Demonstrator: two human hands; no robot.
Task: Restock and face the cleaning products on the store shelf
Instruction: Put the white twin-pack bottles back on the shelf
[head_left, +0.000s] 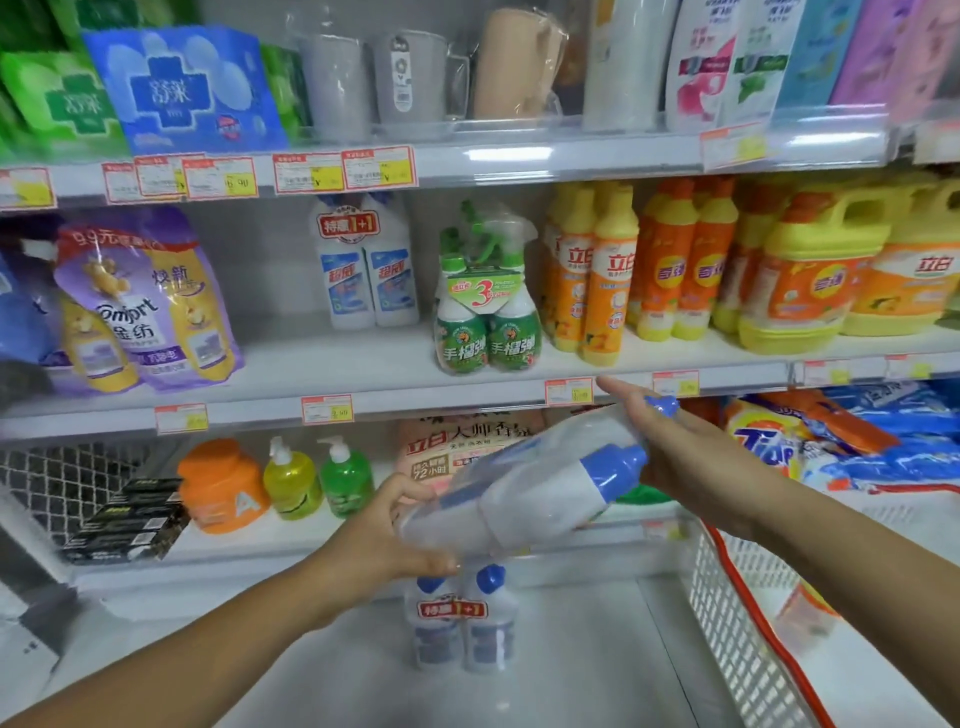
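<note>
In front of a stocked store shelf (311, 358), both hands grasp a wrapped twin pack (530, 493) of white, blue-capped cleaner bottles, tilted in the air below the middle tier, the left hand (384, 535) gripping its base end, the right hand (675, 457) curled round the capped necks

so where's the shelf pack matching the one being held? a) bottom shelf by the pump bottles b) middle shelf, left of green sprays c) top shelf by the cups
b: the blue-capped twin pack like the held pack stands on the middle shelf, just left of the green sprays.
</note>
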